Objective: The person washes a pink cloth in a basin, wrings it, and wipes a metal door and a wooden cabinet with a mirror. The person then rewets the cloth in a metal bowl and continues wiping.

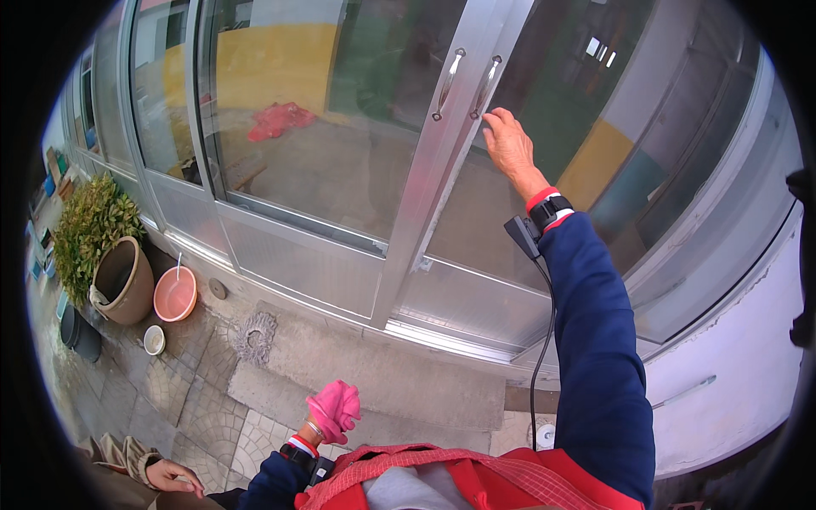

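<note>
My right arm is stretched up toward the glass sliding doors (399, 255) in silver metal frames. The right hand (510, 146) is just below the right of two metal pull handles (486, 87), its fingers loosely bent and not wrapped round it. Whether the fingertips touch the door frame, I cannot tell. The left handle (449, 83) is on the neighbouring frame, with no hand on it. Low in front of my body, my left hand (316, 427) is closed on a crumpled pink cloth (337, 405), which hides most of the fingers.
Another person's hand (175, 476) shows at lower left. Concrete steps (382, 382) lie below the doors, with a grey mop head (255, 337) on them. To the left stand a large planter (124, 280), a pink basin (176, 294), a small white bowl (154, 340) and a dark bucket (82, 333).
</note>
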A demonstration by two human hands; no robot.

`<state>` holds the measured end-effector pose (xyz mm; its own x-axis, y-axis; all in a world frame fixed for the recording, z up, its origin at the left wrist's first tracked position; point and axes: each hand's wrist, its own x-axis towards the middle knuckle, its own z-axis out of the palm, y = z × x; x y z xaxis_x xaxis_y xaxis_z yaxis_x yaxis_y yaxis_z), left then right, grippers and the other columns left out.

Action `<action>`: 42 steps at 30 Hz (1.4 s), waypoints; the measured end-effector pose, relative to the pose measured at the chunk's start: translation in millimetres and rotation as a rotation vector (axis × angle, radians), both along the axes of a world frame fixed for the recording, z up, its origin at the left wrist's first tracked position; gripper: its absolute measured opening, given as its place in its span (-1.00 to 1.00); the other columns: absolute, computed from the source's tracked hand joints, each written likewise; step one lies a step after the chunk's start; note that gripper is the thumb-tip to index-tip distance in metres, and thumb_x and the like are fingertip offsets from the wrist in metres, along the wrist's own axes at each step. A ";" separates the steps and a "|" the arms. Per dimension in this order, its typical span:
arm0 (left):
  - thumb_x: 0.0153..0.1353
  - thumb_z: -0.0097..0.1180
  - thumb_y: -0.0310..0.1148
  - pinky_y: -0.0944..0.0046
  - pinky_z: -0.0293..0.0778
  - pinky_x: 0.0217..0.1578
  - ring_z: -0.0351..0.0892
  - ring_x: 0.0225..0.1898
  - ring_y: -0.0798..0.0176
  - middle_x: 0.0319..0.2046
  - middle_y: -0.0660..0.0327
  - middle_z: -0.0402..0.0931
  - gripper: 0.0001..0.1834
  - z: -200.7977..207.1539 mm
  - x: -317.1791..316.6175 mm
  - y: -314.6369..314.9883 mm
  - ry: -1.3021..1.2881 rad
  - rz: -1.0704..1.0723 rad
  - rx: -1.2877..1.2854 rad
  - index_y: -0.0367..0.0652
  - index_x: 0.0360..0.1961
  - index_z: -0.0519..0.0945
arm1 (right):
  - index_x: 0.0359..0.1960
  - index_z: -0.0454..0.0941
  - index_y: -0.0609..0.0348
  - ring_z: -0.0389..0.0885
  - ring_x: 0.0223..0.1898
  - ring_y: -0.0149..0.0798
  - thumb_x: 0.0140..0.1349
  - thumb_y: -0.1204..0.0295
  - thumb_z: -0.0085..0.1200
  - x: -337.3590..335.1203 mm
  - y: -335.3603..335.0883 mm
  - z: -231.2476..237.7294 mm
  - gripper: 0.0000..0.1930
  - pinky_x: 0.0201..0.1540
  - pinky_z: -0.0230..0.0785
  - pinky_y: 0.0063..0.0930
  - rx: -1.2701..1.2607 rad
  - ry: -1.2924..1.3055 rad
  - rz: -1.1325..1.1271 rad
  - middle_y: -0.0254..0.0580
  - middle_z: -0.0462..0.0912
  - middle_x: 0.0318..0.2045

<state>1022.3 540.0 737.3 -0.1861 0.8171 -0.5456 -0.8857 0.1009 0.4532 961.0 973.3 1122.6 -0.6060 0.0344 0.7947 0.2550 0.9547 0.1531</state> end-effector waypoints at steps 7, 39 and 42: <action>0.27 -0.32 -0.05 0.38 0.19 -0.78 0.27 -0.79 0.29 -0.73 0.29 0.31 -0.60 -3.1 23.6 -4.2 -0.005 0.210 -0.020 -0.03 -0.59 0.35 | -0.21 0.44 0.09 0.46 -0.15 -0.17 -0.04 0.50 0.04 -51.4 21.5 47.0 -0.72 -0.23 0.42 -0.27 0.380 -0.056 -0.152 -0.32 0.38 0.02; 0.28 -0.22 -0.22 0.49 0.17 -0.76 0.26 -0.74 0.43 -0.72 0.32 0.22 -0.71 46.1 44.1 266.3 0.542 -0.129 0.077 -0.09 -0.57 0.28 | -0.40 0.37 0.07 0.42 -0.31 -0.29 0.12 0.38 -0.12 227.8 279.0 76.5 -0.91 -0.31 0.38 -0.46 0.459 -0.163 -0.354 -0.27 0.32 -0.45; 0.31 -0.29 -0.15 0.48 0.12 -0.77 0.20 -0.73 0.44 -0.68 0.33 0.22 -0.66 49.2 12.4 337.6 0.043 -0.116 0.125 -0.09 -0.55 0.27 | -0.35 0.39 0.09 0.38 -0.42 -0.32 0.18 0.42 -0.12 251.3 295.2 71.0 -0.93 -0.38 0.37 -0.53 0.371 -0.203 -0.548 -0.28 0.28 -0.51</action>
<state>1034.7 877.6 786.6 -0.1080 0.8953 -0.4322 -0.8508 0.1417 0.5060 1212.3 1268.5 1193.6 -0.7171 0.1258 0.6856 0.6171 0.5718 0.5405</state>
